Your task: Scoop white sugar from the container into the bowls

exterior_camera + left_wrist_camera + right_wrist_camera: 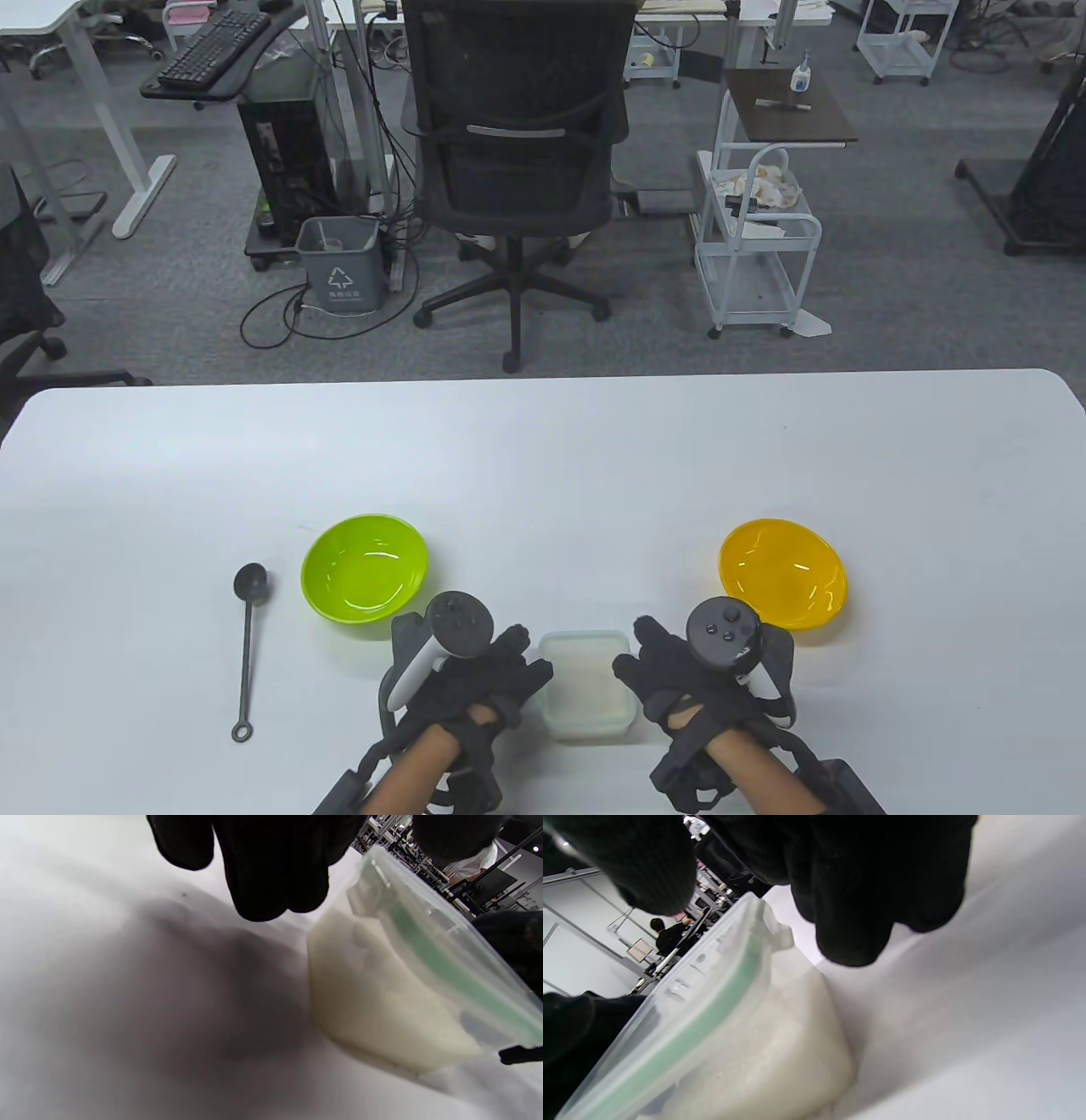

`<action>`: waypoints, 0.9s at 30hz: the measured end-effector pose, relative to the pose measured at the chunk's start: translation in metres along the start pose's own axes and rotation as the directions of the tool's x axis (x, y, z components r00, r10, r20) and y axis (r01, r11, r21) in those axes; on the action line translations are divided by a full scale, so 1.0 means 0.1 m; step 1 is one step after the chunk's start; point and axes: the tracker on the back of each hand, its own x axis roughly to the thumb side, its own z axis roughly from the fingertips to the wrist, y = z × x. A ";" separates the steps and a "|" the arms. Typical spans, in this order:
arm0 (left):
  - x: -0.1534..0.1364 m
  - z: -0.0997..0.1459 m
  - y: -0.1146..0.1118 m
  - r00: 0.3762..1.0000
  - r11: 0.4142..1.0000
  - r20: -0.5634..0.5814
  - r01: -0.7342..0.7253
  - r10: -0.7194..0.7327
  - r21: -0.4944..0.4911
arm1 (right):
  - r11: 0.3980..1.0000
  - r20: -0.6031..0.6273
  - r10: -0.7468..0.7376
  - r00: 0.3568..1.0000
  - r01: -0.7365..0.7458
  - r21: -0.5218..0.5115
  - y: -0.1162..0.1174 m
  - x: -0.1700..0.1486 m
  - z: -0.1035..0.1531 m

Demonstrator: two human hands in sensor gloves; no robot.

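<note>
A clear lidded container (585, 683) of white sugar, with a green seal under the lid, stands near the table's front edge. My left hand (522, 658) is at its left side and my right hand (636, 649) at its right side. In the left wrist view my fingers (271, 866) hang beside the container (403, 984) with a gap. In the right wrist view my fingers (874, 878) likewise hang just clear of the container (734, 1035), thumb above the lid. An empty green bowl (365, 567) sits behind left, an empty yellow bowl (782, 570) behind right. A black spoon (248, 645) lies at the left.
The white table (543, 458) stretches back behind the bowls. Beyond its far edge stand an office chair (517, 161) and a white cart (755, 246) on the floor.
</note>
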 end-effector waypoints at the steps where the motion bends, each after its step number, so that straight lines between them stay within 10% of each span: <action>1: -0.01 -0.01 -0.02 1.000 1.000 0.000 0.002 -0.002 -0.004 | 1.000 -0.010 -0.002 1.000 0.002 0.001 0.03 -0.02 -0.01; 27: -0.18 -0.13 -0.07 0.983 0.983 -0.084 -0.168 0.162 -0.068 | 0.976 -0.119 -0.215 0.969 0.216 -0.006 0.09 -0.25 -0.10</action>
